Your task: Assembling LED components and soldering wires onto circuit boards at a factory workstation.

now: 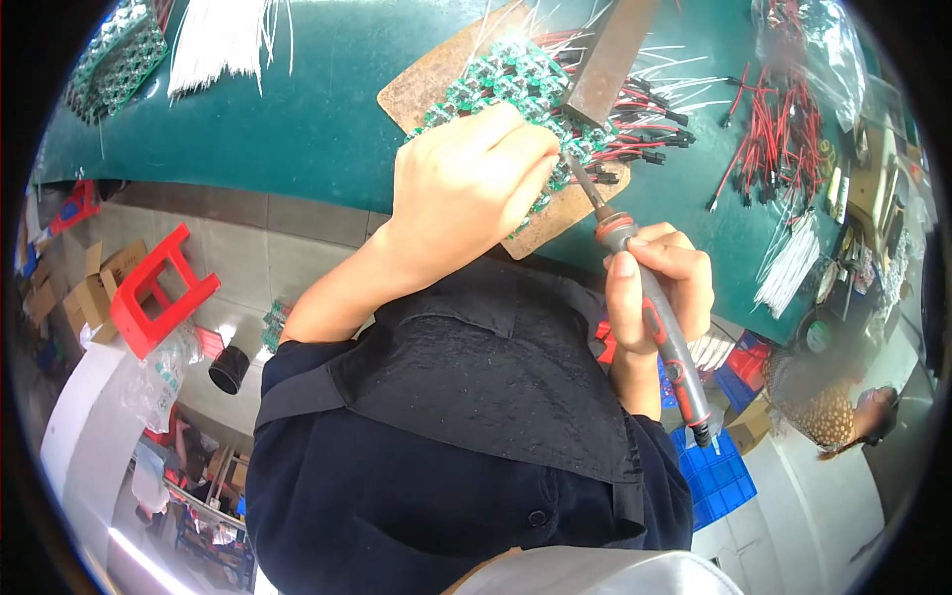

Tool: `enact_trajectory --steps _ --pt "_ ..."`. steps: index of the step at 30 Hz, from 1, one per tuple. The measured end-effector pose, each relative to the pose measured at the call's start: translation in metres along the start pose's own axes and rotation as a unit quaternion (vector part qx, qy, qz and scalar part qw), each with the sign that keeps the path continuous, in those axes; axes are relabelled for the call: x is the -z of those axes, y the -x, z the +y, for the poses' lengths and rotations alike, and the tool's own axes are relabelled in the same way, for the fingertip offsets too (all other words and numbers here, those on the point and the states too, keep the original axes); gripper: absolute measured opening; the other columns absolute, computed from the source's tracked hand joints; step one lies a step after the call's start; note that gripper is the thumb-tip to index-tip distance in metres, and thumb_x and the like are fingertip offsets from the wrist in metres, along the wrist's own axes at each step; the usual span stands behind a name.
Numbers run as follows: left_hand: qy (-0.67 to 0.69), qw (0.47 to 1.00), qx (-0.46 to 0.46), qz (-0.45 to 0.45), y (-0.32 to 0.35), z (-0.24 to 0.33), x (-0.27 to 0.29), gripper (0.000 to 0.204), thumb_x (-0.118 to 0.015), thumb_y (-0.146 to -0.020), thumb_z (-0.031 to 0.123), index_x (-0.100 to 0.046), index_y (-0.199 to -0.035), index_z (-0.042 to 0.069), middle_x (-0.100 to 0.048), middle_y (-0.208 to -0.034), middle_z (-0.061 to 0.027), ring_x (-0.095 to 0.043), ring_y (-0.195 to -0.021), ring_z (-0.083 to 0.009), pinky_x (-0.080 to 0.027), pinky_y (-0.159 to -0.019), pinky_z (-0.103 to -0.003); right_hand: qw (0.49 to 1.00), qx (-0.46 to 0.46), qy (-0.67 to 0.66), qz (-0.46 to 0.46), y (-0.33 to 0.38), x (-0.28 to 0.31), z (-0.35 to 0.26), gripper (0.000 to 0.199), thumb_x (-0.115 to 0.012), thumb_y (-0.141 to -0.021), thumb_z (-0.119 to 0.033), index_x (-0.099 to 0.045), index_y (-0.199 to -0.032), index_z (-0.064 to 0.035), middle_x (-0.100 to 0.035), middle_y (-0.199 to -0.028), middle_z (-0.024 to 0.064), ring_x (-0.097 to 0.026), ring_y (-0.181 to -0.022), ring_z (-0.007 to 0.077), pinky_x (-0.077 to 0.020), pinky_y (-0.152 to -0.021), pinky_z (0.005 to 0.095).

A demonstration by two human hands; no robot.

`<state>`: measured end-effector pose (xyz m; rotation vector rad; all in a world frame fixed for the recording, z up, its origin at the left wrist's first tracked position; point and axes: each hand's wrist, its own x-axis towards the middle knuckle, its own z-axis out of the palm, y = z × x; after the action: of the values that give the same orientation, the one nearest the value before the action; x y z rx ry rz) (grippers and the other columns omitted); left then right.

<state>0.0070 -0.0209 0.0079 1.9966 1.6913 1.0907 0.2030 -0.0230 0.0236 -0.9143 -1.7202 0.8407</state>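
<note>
My right hand (659,283) grips a grey and red soldering iron (662,322), its metal tip pointing up and left at the circuit boards. Over the near edge of those green circuit boards (516,79) my left hand (471,169) is closed, its fingertips pinched together by the iron's tip; what they hold is hidden. The boards lie on a worn brown board (426,89). A dark metal bar (605,69) rests across them. Red and black wires with black connectors (654,149) and thin white wires stick out to the right.
The green tabletop (297,139) carries white wires (226,40), more green boards (119,59) and a bundle of red wires (783,129). A red stool (164,288) and a black bin (229,369) stand at left. Another person (833,402) is at the right.
</note>
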Motion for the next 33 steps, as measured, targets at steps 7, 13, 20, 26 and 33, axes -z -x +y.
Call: enact_trajectory --steps 7,13,20,26,33 --pt "0.039 0.998 0.034 0.032 0.007 0.002 0.012 0.009 -0.072 -0.076 0.006 -0.065 -0.081 0.009 -0.055 -0.073 -0.0021 -0.055 -0.06 -0.0176 -0.044 -0.054 -0.029 0.997 0.063 0.012 0.041 0.008 -0.004 -0.001 0.016 -0.068 -0.073 0.006 -0.057 -0.085 0.0052 -0.058 -0.061 0.011 -0.057 -0.05 0.0196 -0.049 -0.051 0.0301" --pt "0.078 0.996 0.029 0.015 0.019 -0.004 0.012 0.014 -0.073 -0.073 0.0 -0.067 -0.083 0.006 -0.058 -0.073 -0.0007 -0.05 -0.058 -0.0119 -0.042 -0.053 -0.026 0.999 0.042 -0.009 0.016 0.016 -0.01 -0.01 0.016 -0.068 -0.072 0.007 -0.057 -0.083 0.006 -0.057 -0.06 0.0107 -0.055 -0.047 0.0191 -0.0488 -0.049 0.0307" --pt "0.013 1.0 -0.003 0.009 0.019 -0.003 0.009 0.011 -0.074 -0.074 0.006 -0.065 -0.081 0.009 -0.055 -0.072 -0.0026 -0.054 -0.06 -0.0172 -0.044 -0.055 -0.03 0.998 0.059 -0.007 0.003 0.015 -0.013 -0.007 0.014 -0.067 -0.072 0.007 -0.057 -0.081 0.0066 -0.058 -0.06 0.0108 -0.055 -0.046 0.0188 -0.0477 -0.047 0.0301" --pt "0.027 0.999 0.019 0.028 0.026 0.0 0.016 0.012 -0.072 -0.075 0.008 -0.062 -0.08 0.011 -0.052 -0.073 -0.0033 -0.057 -0.063 -0.021 -0.046 -0.056 -0.033 0.998 0.064 0.016 0.02 0.023 -0.013 -0.016 0.016 -0.067 -0.071 0.007 -0.055 -0.082 0.0062 -0.058 -0.06 0.011 -0.055 -0.046 0.0193 -0.0482 -0.047 0.031" --pt "0.065 0.998 0.01 0.015 0.036 -0.005 0.018 0.013 -0.074 -0.073 0.002 -0.066 -0.082 0.007 -0.054 -0.07 -0.0012 -0.048 -0.056 -0.0136 -0.04 -0.051 -0.028 0.999 0.037 0.002 -0.02 0.026 -0.021 -0.023 0.016 -0.068 -0.071 0.007 -0.055 -0.08 0.0059 -0.058 -0.059 0.0114 -0.056 -0.046 0.0194 -0.0492 -0.046 0.0302"
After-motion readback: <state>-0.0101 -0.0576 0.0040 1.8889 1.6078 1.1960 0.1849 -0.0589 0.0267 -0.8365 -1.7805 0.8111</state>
